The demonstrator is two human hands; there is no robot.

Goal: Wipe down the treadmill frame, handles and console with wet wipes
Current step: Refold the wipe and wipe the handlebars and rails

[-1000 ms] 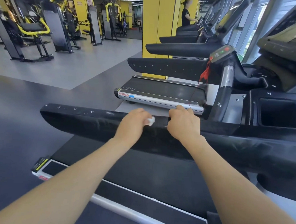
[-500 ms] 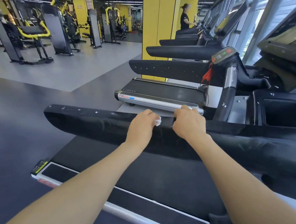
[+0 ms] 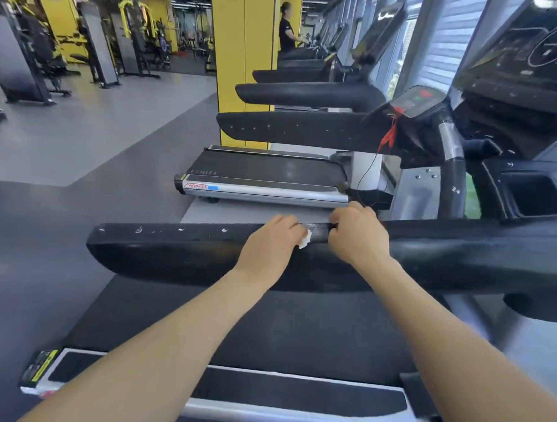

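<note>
- Head view: both hands sit close together on top of the long black handrail (image 3: 178, 254) of the treadmill, about midway along it.
- Left hand (image 3: 270, 242) is curled over the rail with a small white wet wipe (image 3: 304, 239) bunched under its fingers; only a corner of the wipe shows.
- Right hand (image 3: 358, 236) curls over the rail's far edge just beside the left, holding the rail and no wipe.
- Risk: the wipe is so wadded that little of it meets the rail, so strokes may leave streaks or miss the white specks (image 3: 224, 230) further left.
- Risk: the wad could slip out and drop to the belt (image 3: 297, 324) below.
- Console (image 3: 543, 57) lies well apart, up right; a dried-out wipe would likely clean it poorly.
</note>
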